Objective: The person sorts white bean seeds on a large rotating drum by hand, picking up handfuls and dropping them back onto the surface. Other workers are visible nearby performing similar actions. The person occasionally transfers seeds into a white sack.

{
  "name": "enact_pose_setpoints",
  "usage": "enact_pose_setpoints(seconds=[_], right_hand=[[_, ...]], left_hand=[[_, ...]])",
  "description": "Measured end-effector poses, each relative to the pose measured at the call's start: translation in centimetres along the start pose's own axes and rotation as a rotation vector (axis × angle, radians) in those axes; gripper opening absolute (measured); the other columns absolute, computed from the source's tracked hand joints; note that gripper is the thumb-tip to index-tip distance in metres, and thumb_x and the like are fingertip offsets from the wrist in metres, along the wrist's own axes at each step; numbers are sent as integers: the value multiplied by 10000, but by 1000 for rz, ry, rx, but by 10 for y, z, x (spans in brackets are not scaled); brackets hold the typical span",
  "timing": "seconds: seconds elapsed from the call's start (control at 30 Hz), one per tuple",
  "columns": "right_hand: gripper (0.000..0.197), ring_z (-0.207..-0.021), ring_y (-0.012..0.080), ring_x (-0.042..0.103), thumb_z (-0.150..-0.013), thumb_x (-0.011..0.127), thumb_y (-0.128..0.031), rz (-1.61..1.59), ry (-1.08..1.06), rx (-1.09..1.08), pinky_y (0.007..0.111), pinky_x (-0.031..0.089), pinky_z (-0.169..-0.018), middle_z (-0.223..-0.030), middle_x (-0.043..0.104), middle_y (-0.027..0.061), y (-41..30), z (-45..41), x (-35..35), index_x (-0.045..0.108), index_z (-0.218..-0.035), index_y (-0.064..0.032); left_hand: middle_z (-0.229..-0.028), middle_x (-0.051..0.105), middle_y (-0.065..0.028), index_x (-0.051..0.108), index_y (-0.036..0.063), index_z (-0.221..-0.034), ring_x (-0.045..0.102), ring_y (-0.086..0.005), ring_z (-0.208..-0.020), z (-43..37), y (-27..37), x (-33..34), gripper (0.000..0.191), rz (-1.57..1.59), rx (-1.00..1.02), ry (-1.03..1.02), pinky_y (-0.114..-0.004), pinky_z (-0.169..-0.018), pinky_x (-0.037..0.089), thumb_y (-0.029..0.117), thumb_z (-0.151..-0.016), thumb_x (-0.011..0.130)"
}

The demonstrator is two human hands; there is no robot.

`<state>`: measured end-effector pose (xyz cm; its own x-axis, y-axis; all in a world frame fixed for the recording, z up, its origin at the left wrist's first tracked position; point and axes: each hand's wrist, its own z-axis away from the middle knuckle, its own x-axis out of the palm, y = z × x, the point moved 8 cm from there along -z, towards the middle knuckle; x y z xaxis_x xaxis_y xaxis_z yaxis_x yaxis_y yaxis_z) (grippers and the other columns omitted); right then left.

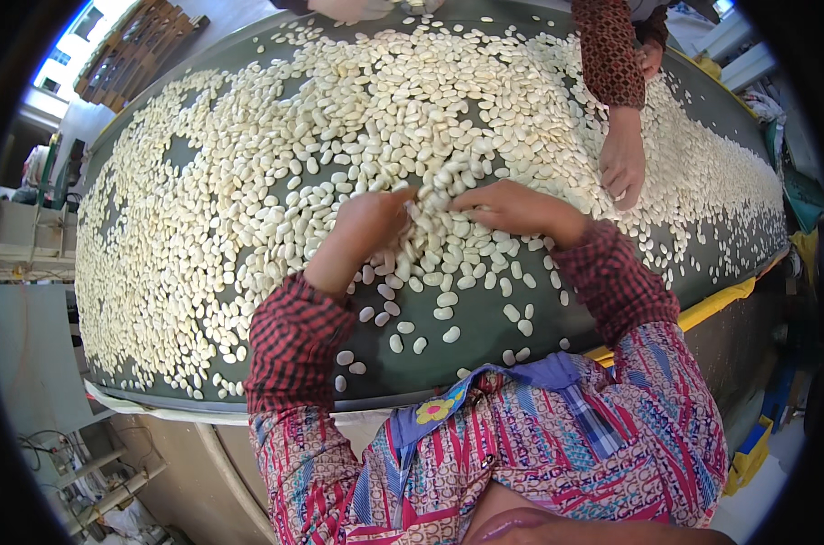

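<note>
A thick layer of large white beans (pixel 357 136) covers the dark green belt-like surface (pixel 480 310) before me. My left hand (pixel 378 221) is down among the beans, fingers curled inward; the beans hide its fingertips, and whether it grips any cannot be seen. Facing it from the right, my right hand (pixel 510 208) has its fingers spread a little at the edge of the same heap. Between the two hands lies a mound of beans (pixel 439 211), slightly blurred. Loose single beans (pixel 451 334) are scattered nearer my body.
At the upper right another person's hand (pixel 623 160) touches the beans. A further person's hand (pixel 357 8) rests at the far edge. Yellow edging (pixel 718 303) runs along the near right side. Stacked wooden pallets (pixel 136 51) stand beyond, upper left.
</note>
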<state>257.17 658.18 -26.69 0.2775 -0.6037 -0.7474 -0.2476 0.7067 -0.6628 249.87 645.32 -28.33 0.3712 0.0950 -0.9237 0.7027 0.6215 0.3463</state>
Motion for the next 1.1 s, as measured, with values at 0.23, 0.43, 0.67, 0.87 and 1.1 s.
enact_pose_setpoints(seconds=[0.23, 0.43, 0.67, 0.87, 1.1], right_hand=[[228, -682, 168, 552, -855, 530, -236, -362, 321, 512, 287, 448, -660, -764, 609, 73, 101, 76, -68, 601, -945, -39], [205, -699, 205, 594, -857, 513, -232, 43, 373, 86, 310, 455, -650, -779, 629, 71, 34, 9, -59, 601, -938, -67], [172, -746, 276, 603, -817, 531, -281, 279, 218, 101, 387, 464, -636, -779, 628, 96, 21, -38, -38, 628, -901, -167], [142, -771, 277, 611, -802, 496, -212, 529, 42, 30, 405, 471, -646, -779, 627, 84, 19, -57, -14, 592, -853, -120], [131, -761, 311, 601, -827, 469, -185, 485, 104, 17, 434, 459, -634, -766, 616, 116, 33, -54, -1, 537, -880, -86]], left_hand=[[-549, 479, 18, 586, 7, -1020, 367, -44, -410, 114, -104, -17, 231, 1200, -407, 237, -202, -375, 293, 158, -872, 492], [-678, 549, -42, 569, 16, -962, 368, -66, -387, 141, -98, -27, 175, 1664, -449, 579, -205, -360, 294, 85, -853, 451], [-646, 495, -25, 533, 19, -1016, 336, -55, -361, 151, -48, -14, 202, 1674, -401, 488, -192, -329, 248, 95, -879, 406], [-618, 469, -20, 527, 24, -1004, 335, -60, -364, 149, 2, -9, 193, 1705, -413, 485, -190, -336, 255, 99, -877, 403], [-617, 490, -33, 545, 16, -959, 335, -78, -359, 146, 73, 36, 186, 1919, -373, 390, -201, -341, 269, 77, -859, 401]])
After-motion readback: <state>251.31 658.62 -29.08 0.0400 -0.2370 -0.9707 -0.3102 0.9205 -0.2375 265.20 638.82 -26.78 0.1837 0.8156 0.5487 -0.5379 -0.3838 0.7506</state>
